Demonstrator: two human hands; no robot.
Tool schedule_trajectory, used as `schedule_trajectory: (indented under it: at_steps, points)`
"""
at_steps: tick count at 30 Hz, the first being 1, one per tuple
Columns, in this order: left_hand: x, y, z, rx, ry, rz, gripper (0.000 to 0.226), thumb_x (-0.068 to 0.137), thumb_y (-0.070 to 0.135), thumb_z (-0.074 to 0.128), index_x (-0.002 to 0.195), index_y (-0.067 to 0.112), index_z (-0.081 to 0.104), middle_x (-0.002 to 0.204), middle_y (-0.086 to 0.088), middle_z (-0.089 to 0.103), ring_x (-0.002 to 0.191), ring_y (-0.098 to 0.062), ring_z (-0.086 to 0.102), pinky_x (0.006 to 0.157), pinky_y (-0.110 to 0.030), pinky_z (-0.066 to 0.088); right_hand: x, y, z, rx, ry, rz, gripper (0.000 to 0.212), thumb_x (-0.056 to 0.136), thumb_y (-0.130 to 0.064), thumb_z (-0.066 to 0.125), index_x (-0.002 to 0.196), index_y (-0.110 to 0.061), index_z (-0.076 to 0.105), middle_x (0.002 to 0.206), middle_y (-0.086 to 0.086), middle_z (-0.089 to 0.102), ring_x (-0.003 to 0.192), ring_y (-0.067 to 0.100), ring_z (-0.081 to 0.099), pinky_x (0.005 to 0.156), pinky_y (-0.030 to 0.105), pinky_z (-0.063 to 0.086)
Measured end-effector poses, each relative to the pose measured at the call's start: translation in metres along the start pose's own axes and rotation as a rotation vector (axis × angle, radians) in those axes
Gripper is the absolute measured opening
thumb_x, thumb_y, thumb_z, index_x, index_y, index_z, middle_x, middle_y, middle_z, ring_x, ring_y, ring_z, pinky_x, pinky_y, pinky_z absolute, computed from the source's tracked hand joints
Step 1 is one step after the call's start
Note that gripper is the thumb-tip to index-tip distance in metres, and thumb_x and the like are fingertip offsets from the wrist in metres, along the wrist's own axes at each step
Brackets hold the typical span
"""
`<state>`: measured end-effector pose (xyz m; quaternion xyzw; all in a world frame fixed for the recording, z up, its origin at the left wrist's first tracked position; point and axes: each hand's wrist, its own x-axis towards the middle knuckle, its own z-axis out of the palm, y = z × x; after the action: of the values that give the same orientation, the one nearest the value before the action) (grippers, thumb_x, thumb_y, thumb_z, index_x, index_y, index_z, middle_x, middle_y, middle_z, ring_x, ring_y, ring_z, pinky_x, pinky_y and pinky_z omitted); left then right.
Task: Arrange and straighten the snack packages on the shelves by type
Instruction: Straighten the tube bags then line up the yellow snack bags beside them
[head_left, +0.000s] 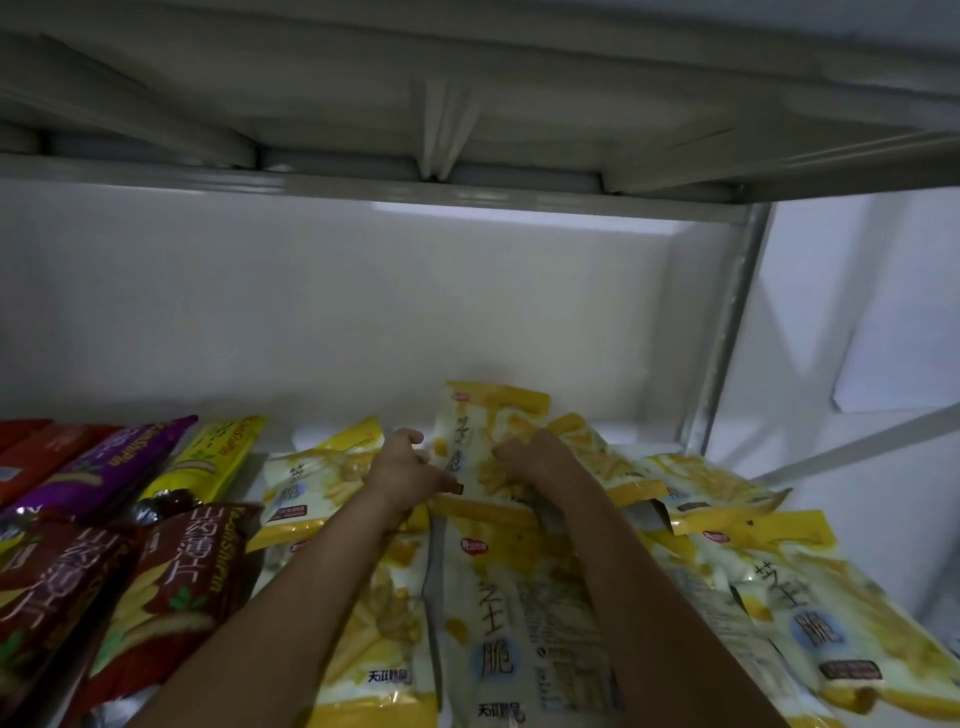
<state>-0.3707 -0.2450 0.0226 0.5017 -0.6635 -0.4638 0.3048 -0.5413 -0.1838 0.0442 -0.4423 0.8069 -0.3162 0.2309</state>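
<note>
Head view: both hands reach deep onto the shelf (519, 312). The left hand (402, 473) and right hand (530, 460) each pinch an edge of one yellow-and-white snack package (483, 441), raised above the loose yellow pile (701, 519). The slick, overlapping bags could slide askew if it is dragged. The package looks glossy and puffy.

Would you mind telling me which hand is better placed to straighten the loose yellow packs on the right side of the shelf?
Probably the right hand: it sits nearest those tilted yellow packs, while the left hand is farther away.
</note>
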Motion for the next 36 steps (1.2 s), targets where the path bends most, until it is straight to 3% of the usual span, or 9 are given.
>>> schedule_trajectory:
  at_steps: [4, 6, 8, 10, 13, 18, 23, 29, 36]
  points:
    - [-0.004, 0.004, -0.004, -0.051, -0.019, 0.038, 0.089, 0.077, 0.001, 0.091, 0.152, 0.005, 0.043, 0.148, -0.021, 0.052, 0.122, -0.03, 0.059, 0.094, -0.033, 0.052, 0.001, -0.006, -0.005, 0.178, 0.075, 0.002, 0.03, 0.096, -0.04, 0.058, 0.106, -0.011, 0.055, 0.103, 0.006, 0.059, 0.082, 0.019, 0.058, 0.067, 0.027, 0.044]
    - [-0.006, 0.005, -0.005, -0.023, -0.021, 0.054, 0.067, 0.078, -0.001, 0.089, 0.137, 0.01, 0.058, 0.132, -0.016, 0.06, 0.12, -0.029, 0.061, 0.084, -0.027, 0.049, -0.005, -0.009, -0.006, 0.301, 0.129, 0.029, 0.034, 0.09, -0.037, 0.066, 0.106, -0.008, 0.062, 0.105, 0.007, 0.067, 0.093, 0.025, 0.066, 0.073, 0.034, 0.052]
    - [-0.01, 0.009, -0.007, -0.021, -0.019, 0.084, 0.045, 0.079, -0.006, 0.086, 0.109, 0.017, 0.063, 0.107, -0.009, 0.065, 0.095, -0.022, 0.066, 0.068, -0.02, 0.051, -0.007, -0.009, -0.009, 0.357, 0.181, 0.011, 0.021, 0.092, -0.032, 0.069, 0.089, -0.012, 0.063, 0.091, 0.006, 0.066, 0.084, 0.024, 0.067, 0.078, 0.039, 0.057]
    - [-0.01, 0.014, -0.013, -0.103, -0.029, 0.104, 0.046, 0.077, -0.009, 0.086, 0.109, 0.015, 0.064, 0.101, -0.008, 0.07, 0.077, -0.014, 0.066, 0.053, -0.016, 0.052, -0.007, -0.011, -0.012, 0.438, 0.257, -0.038, 0.024, 0.092, -0.033, 0.072, 0.089, -0.012, 0.062, 0.093, 0.007, 0.065, 0.084, 0.022, 0.065, 0.082, 0.039, 0.057]
    - [-0.009, 0.028, -0.026, -0.184, -0.028, 0.125, 0.054, 0.081, 0.011, 0.089, 0.125, 0.015, 0.059, 0.111, -0.007, 0.069, 0.084, -0.019, 0.073, 0.058, -0.022, 0.058, -0.005, -0.021, -0.017, 0.585, 0.297, -0.096, 0.052, 0.085, -0.042, 0.084, 0.119, -0.007, 0.068, 0.116, 0.009, 0.072, 0.106, 0.026, 0.07, 0.096, 0.044, 0.059]
    - [-0.008, 0.06, -0.053, -0.277, -0.084, 0.2, 0.05, 0.083, 0.039, 0.088, 0.121, 0.015, 0.066, 0.109, -0.004, 0.079, 0.088, -0.022, 0.079, 0.069, -0.032, 0.062, -0.016, -0.037, -0.045, 0.909, 0.072, -0.197, 0.03, 0.081, -0.014, 0.089, 0.103, -0.003, 0.072, 0.111, 0.022, 0.076, 0.09, 0.03, 0.074, 0.086, 0.045, 0.062]
    - [-0.011, 0.073, -0.066, -0.285, -0.104, 0.288, 0.022, 0.09, 0.017, 0.081, 0.111, 0.013, 0.076, 0.103, -0.005, 0.081, 0.096, -0.026, 0.079, 0.077, -0.038, 0.062, -0.026, -0.05, -0.056, 1.041, -0.085, -0.343, 0.036, 0.089, -0.005, 0.078, 0.124, 0.001, 0.07, 0.118, 0.016, 0.077, 0.107, 0.036, 0.076, 0.094, 0.055, 0.06]
    - [-0.02, 0.084, -0.072, -0.308, -0.164, 0.304, 0.022, 0.096, 0.009, 0.07, 0.116, 0.015, 0.075, 0.107, -0.006, 0.081, 0.097, -0.025, 0.078, 0.085, -0.045, 0.063, -0.03, -0.054, -0.057, 1.008, -0.009, -0.43, 0.028, 0.089, -0.014, 0.08, 0.113, -0.001, 0.075, 0.11, 0.015, 0.079, 0.103, 0.035, 0.077, 0.097, 0.058, 0.058]
    - [-0.024, 0.087, -0.08, -0.57, -0.189, 0.315, 0.026, 0.094, 0.011, 0.072, 0.118, 0.002, 0.074, 0.109, -0.016, 0.079, 0.094, -0.03, 0.079, 0.073, -0.04, 0.065, -0.028, -0.069, -0.049, 0.993, -0.042, -0.434, 0.038, 0.084, -0.019, 0.086, 0.116, -0.001, 0.075, 0.111, 0.013, 0.079, 0.105, 0.033, 0.077, 0.099, 0.055, 0.058]
